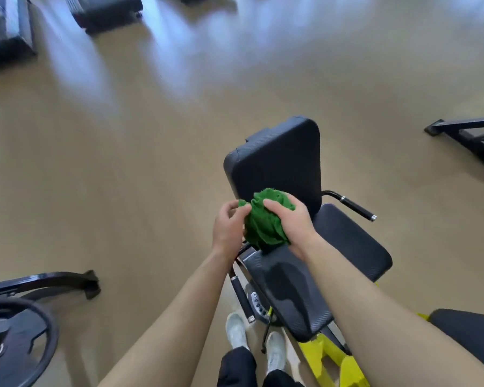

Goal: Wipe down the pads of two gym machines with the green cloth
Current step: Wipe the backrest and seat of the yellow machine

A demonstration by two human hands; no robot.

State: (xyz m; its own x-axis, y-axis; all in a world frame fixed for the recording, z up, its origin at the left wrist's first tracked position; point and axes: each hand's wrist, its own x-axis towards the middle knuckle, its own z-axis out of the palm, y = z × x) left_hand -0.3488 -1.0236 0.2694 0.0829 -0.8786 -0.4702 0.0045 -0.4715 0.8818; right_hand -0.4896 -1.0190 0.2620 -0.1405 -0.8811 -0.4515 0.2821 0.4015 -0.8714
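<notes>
Head view, looking down over a gym machine. The green cloth (266,219) is bunched into a loose ball and held in the air between both hands, just above the near end of the tall black back pad (277,163) and not visibly pressed against any pad. The right hand (291,224) grips the bulk of the cloth, fingers curled round it and thumb laid over the top. The left hand (228,227) pinches a fold at the cloth's left edge with curled fingertips. This two-handed hold suggests the cloth is being gathered or refolded to present a fresh face before wiping. Below the hands lies a narrow black pad (285,286), with a wider seat pad (349,244) to its right. Both are within reach, as is a chrome-tipped handle (352,205) at far right. The yellow frame (333,356) carries the pads. A weight plate (14,339) lies at near left.
</notes>
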